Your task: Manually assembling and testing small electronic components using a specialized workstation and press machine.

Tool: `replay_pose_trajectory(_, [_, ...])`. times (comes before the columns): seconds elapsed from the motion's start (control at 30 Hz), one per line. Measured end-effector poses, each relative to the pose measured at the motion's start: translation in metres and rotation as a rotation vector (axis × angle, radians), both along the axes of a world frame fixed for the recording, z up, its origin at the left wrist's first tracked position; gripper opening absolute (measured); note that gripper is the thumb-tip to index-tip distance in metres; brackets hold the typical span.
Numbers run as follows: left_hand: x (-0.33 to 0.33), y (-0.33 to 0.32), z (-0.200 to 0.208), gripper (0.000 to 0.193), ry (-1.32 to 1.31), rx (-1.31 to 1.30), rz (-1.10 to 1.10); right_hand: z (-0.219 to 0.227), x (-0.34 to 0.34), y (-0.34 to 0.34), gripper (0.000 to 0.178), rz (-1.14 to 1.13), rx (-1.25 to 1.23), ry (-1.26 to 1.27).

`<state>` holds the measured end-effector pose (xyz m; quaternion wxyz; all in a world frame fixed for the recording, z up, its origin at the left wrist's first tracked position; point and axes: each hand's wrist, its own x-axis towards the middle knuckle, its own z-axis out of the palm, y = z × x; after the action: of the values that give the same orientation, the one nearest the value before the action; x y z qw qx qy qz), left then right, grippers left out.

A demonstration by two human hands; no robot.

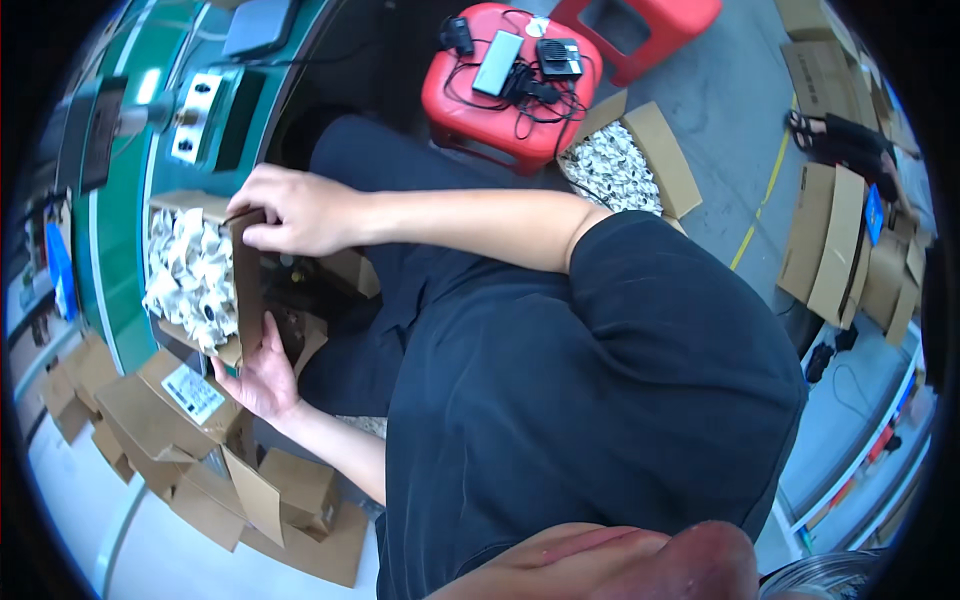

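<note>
An open cardboard box [250, 290] full of small white pieces [192, 270] is at the left, against the green worktop [110, 270]. Some pieces show dark round spots; I cannot make out their kind. My right hand [295, 212] grips the box's upper near edge, fingers bent over the cardboard wall. Lower down, my left hand [268, 378] holds the bottom corner, with its thumb along the near side and its fingers partly hidden beneath.
A red stool [455, 110] carries adapters and tangled black cables. Beside it stands a carton [665, 160] of similar white pieces. Empty-looking cartons [290, 485] pile up at lower left. A metal fixture [200, 118] sits on the worktop. Another person [850, 145] is at far right, near more cartons.
</note>
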<state>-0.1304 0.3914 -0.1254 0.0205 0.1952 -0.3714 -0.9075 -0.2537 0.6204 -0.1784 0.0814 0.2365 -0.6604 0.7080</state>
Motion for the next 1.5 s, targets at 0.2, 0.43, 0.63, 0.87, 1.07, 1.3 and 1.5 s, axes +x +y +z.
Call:
replay_pose_trajectory(0.2, [-0.015, -0.003, -0.008, 0.078, 0.020, -0.165, 0.038, -0.004, -0.010, -0.001, 0.034, 0.033, -0.047, -0.158])
replay_pose_trajectory(0.43, [-0.010, -0.019, -0.016, 0.088, -0.028, -0.210, 0.094, 0.009, -0.007, 0.002, 0.032, 0.075, -0.124, -0.241])
replay_pose_trajectory(0.63, [-0.002, -0.027, -0.042, 0.100, -0.060, -0.231, 0.129, -0.014, -0.055, 0.028, 0.027, 0.284, -0.087, -0.390])
replay_pose_trajectory(0.87, [0.042, 0.006, -0.059, 0.099, 0.033, -0.124, 0.166, -0.072, -0.129, 0.103, 0.027, 0.157, -0.099, -0.516])
replay_pose_trajectory(1.07, [0.102, 0.004, -0.107, 0.095, 0.004, -0.090, 0.150, -0.080, -0.118, 0.109, 0.028, 0.249, 0.008, -0.488])
replay_pose_trajectory(1.3, [0.083, -0.091, -0.169, 0.086, -0.108, 0.010, 0.012, -0.082, -0.110, 0.095, 0.026, 0.294, 0.147, -0.485])
replay_pose_trajectory(1.5, [0.054, -0.147, -0.204, 0.083, -0.240, -0.039, -0.124, -0.064, -0.123, 0.079, 0.027, 0.400, 0.646, -0.437])
